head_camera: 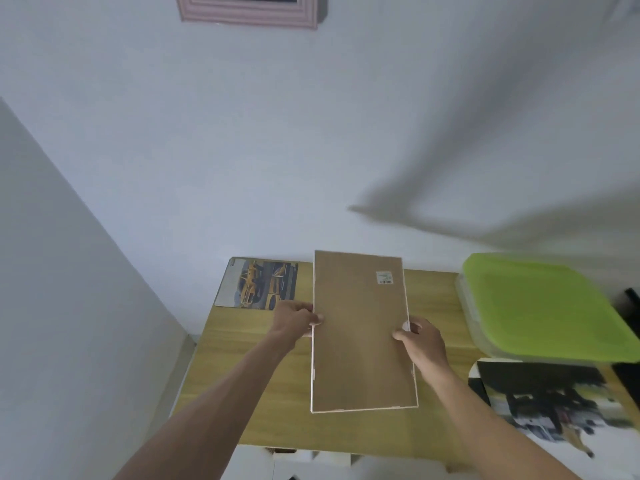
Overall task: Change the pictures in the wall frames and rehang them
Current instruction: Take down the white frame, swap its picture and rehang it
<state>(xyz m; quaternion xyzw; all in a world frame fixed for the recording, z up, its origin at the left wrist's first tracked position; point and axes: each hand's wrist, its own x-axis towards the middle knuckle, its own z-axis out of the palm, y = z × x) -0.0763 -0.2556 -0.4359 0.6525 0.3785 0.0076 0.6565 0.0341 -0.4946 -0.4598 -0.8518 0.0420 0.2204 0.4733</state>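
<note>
I hold a tall picture frame with its brown backing board towards me and a thin white edge around it. A small label sits near its top right corner. My left hand grips the frame's left edge. My right hand grips its right edge. The frame hangs above a wooden table. A picture of a yellow car lies flat at the table's far left corner. A dark blurred picture lies at the right front. High on the white wall hangs a pink frame, cut off by the top edge.
A clear plastic box with a lime green lid stands at the table's right side. A grey wall panel runs down the left. White shapes sit below the table's near edge. A dark object shows at the far right.
</note>
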